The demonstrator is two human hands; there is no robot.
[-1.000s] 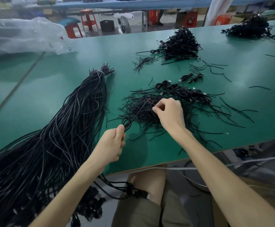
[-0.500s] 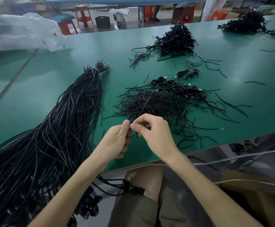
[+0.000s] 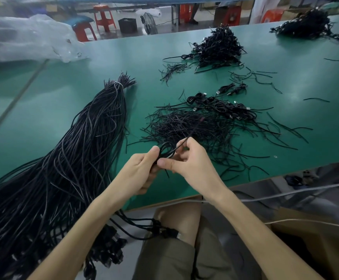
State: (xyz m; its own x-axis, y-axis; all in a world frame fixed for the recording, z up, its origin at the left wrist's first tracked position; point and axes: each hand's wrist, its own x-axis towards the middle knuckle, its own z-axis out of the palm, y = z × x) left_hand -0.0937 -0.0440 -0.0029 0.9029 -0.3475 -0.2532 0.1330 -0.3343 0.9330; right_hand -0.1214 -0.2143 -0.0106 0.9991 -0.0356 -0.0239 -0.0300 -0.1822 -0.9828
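Black coil (image 3: 165,151), hidden a moment ago, now shows over the surface's (image 3: 43,118) near edge, our left fingers (image 3: 153,152) gripping it, right fingers (image 3: 187,142) pinching a tie (image 3: 194,130) across it, so binding looks begun.

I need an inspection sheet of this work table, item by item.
Surface: green table, smooth top.
Job's things: coiled cable held by both hands; thin tie rising from it.
Clutter: pile of loose ties behind the hands; plastic bag far left.
Hands: left hand grips the coil; right hand pinches the tie.
Cables: long cable bundle at left, hanging over the edge; tied coils and a heap farther back.
Surroundings: red stools and a fan beyond.
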